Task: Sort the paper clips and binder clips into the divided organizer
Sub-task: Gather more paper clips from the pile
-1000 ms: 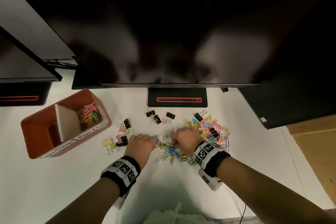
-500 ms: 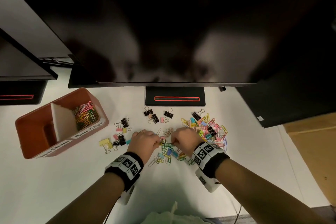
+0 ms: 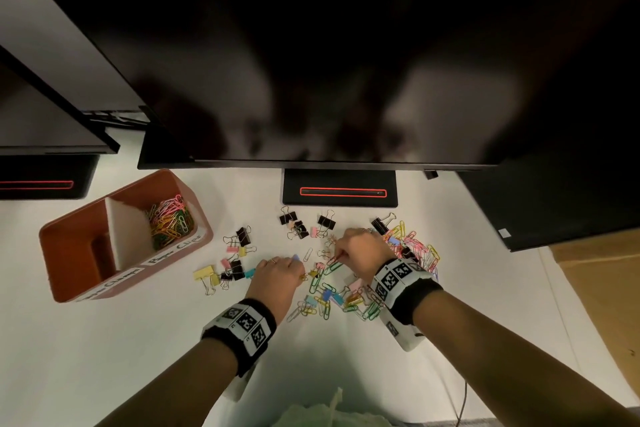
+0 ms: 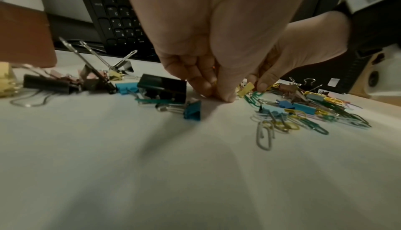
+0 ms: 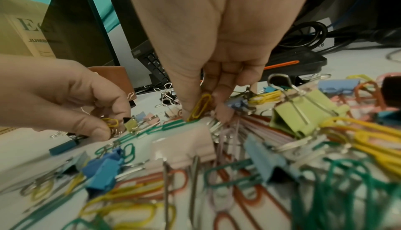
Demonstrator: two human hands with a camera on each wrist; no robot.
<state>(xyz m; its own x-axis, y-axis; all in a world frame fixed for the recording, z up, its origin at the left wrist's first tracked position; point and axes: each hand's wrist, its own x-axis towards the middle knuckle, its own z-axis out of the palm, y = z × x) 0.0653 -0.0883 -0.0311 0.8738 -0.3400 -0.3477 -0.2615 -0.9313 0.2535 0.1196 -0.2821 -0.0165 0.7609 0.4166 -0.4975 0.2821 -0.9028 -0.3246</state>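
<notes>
A brown divided organizer (image 3: 74,265) stands at the left; its far compartment holds colored paper clips (image 3: 169,222), and I see nothing in the near one. Mixed paper clips and binder clips (image 3: 346,298) lie piled on the white table. My left hand (image 3: 300,274) is at the pile's left edge and pinches small yellow paper clips (image 5: 111,123). My right hand (image 3: 337,257) is just to the right of it, pinching a yellow paper clip (image 5: 200,106) between thumb and fingers. Black and pastel binder clips (image 3: 235,267) lie left of my left hand.
A large dark monitor (image 3: 329,62) overhangs the back of the table, its base (image 3: 341,189) just behind the clips. More black binder clips (image 3: 294,224) lie near that base. A second monitor (image 3: 45,121) is at the left, a cardboard box (image 3: 595,288) at the right.
My left hand has edged right, closer to my right hand, over the middle of the pile. Both hands keep picking at clips; the organizer's contents look the same.
</notes>
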